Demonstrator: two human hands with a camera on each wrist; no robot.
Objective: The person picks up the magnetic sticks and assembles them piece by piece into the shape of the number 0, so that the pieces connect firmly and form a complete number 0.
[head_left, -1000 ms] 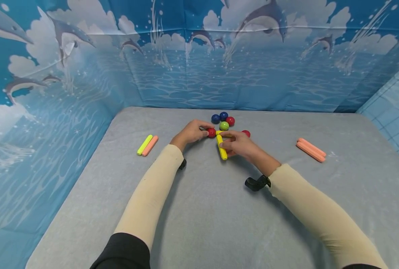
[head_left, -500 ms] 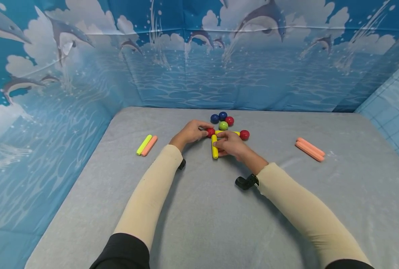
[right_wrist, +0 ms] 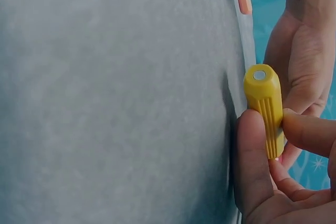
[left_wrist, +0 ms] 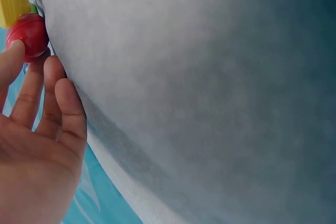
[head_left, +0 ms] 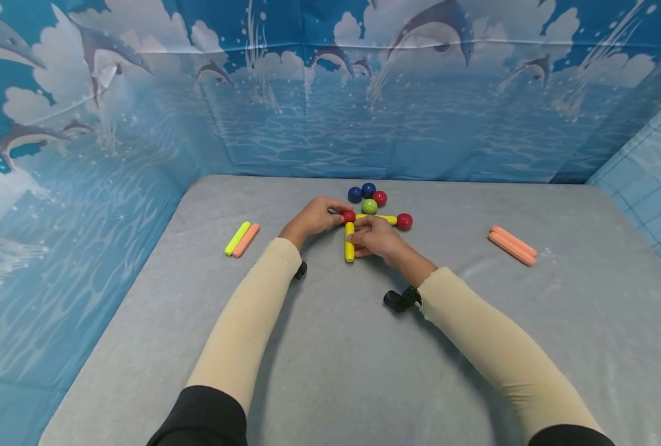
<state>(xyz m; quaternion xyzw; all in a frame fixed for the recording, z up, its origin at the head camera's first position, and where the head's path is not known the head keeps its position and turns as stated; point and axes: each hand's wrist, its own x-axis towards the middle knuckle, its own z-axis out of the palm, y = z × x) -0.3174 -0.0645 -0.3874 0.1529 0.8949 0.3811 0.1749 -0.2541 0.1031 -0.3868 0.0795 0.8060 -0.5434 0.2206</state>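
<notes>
Yellow and faceted, with grooves along its side and a round silvery disc set in the near end, the stick (right_wrist: 264, 103) sits pinched between the thumb and fingers of the right hand (head_left: 376, 237). It points back toward the person, its far end at the red ball (head_left: 349, 217); whether the two are joined, I cannot tell. The left hand (head_left: 315, 218) pinches that glossy ball between thumb and fingertips, its other fingers extended alongside, probably to steady it while the right hand lines up the stick. The side grip leaves the stick's near end uncovered.

Just beyond the right hand, a second yellow stick (head_left: 386, 219) runs sideways from the held ball to another red ball (head_left: 404, 221), so the two sticks form a corner. Past both hands sit a green ball (head_left: 369, 206), two blue balls (head_left: 362, 191) and a third red ball (head_left: 380, 198), bunched together. Left of the left hand lie a lime stick (head_left: 237, 238) and an orange stick (head_left: 246, 240) side by side; well right of the right hand, a pair of orange sticks (head_left: 512, 245).
</notes>
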